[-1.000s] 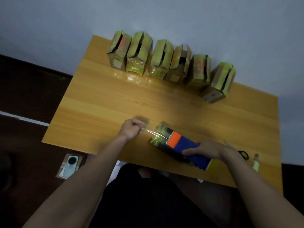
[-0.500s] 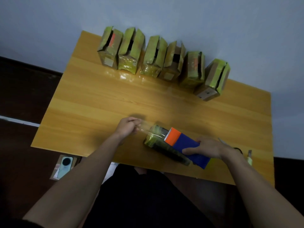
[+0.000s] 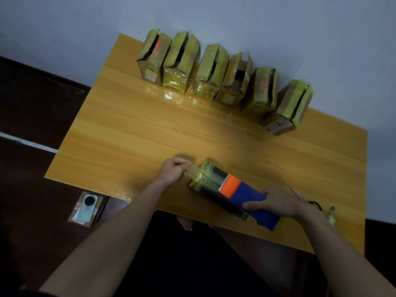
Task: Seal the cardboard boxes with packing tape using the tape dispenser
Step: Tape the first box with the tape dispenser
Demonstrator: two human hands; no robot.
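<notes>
The table is a rectangular top of orange-yellow wood grain, seen at a slant, with its far edge against a pale grey-blue wall. The floor to the left is dark brown, crossed by a light strip. A pale green phone lies face down on a small cardboard piece on the floor, just off the near left corner of the table.

Six cardboard boxes wrapped in yellow-green tape stand in a row along the far edge, their top flaps partly open. The rightmost box is turned at an angle and stands slightly apart from the others.

The box being worked lies on its side near the front edge, in the centre. The tape dispenser, blue with an orange front section and a serrated blade, rests on top of this box.

The right hand holds the blue body of the dispenser, with the grip closed around it, thumb on the near side. The left hand is at the left end of the box, fingers curled, pinching a strip of clear tape that stretches from the hand to the box.

Scissors and a small pale object lie on the table to the right of the right wrist.
</notes>
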